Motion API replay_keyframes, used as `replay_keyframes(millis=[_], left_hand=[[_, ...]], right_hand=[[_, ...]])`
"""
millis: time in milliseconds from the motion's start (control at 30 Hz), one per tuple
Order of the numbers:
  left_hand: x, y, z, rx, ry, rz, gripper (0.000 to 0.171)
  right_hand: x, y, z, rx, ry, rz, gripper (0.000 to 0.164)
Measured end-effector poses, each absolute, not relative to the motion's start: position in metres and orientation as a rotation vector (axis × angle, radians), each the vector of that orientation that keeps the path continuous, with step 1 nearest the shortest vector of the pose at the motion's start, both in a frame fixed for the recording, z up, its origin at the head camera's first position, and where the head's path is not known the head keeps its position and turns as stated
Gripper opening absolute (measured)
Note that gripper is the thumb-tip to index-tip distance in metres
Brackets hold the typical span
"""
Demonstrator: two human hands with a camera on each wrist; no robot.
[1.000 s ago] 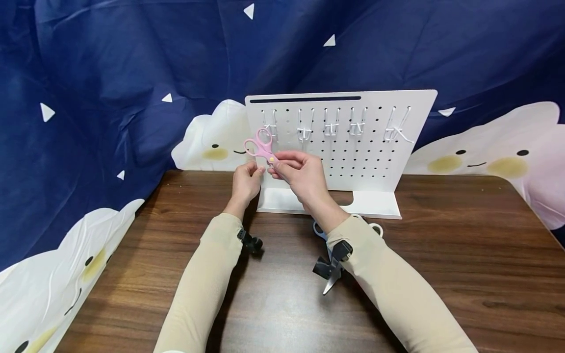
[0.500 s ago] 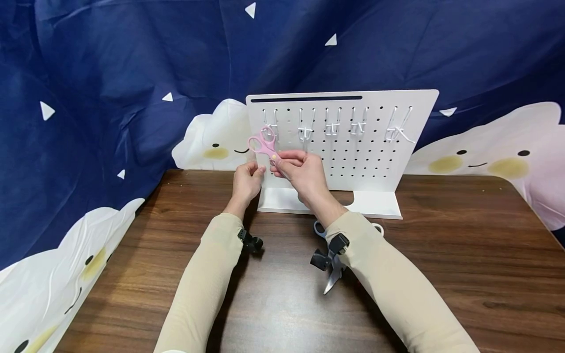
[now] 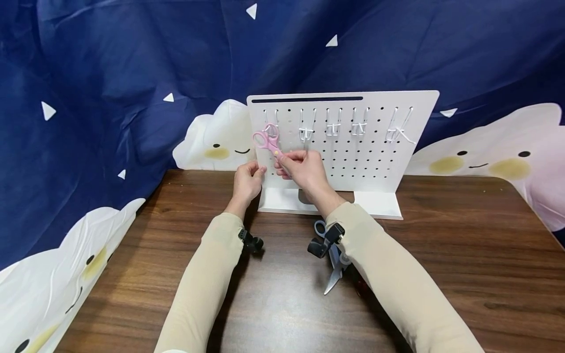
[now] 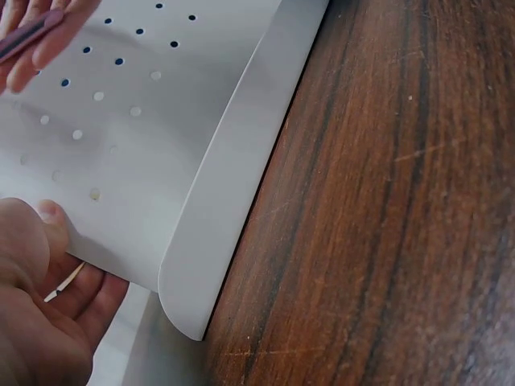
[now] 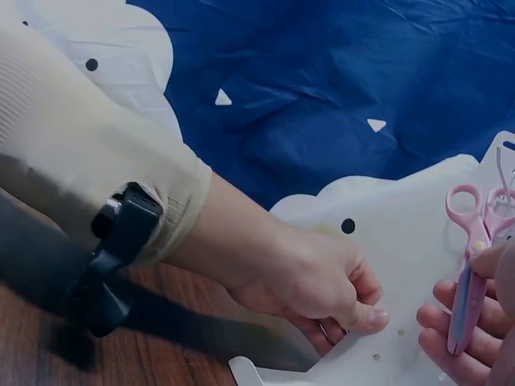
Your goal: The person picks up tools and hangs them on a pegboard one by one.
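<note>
Pink scissors (image 3: 277,151) stand with handle loops up in front of the leftmost white wire hook (image 3: 266,115) on a white pegboard (image 3: 357,159). My right hand (image 3: 308,170) pinches them by the blade end, thumb in front; the right wrist view shows the pink blade part (image 5: 468,310) lying along the fingers. Whether a loop touches the hook is hard to tell. With my left hand (image 3: 248,184) I grip the board's left edge; in the left wrist view, that hand (image 4: 40,281) has its thumb on the front face and fingers behind.
Several more wire hooks (image 3: 306,133) line the board's top. On the wooden table (image 3: 282,304), scissors with a blue-grey handle (image 3: 320,228) and bare blades (image 3: 334,279) lie partly under my right forearm, beside something dark red (image 3: 362,287). A blue curtain (image 3: 132,59) hangs behind.
My right hand has brought the pink scissors slightly right and up, their loops now overlapping the leftmost hook in view. The left hand stays on the board's edge.
</note>
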State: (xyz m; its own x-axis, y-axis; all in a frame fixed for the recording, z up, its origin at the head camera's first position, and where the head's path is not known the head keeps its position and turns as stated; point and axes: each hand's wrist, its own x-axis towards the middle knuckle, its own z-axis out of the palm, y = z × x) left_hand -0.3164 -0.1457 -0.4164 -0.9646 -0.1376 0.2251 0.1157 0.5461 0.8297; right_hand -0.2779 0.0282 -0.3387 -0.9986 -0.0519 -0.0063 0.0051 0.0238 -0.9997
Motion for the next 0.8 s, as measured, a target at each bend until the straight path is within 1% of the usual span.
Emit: replay_keyframes(millis=[367, 800], left_hand=[[-0.313, -0.147, -0.414, 0.05, -2.516, -1.411, 0.023], [-0.314, -0.143, -0.414, 0.059, -2.53, -1.413, 0.024]], right_hand=[[-0.288, 0.028, -0.343, -0.021, 2.338, -2.051, 0.024], [-0.294, 0.04, -0.358, -0.042, 2.565, -1.83, 0.031]])
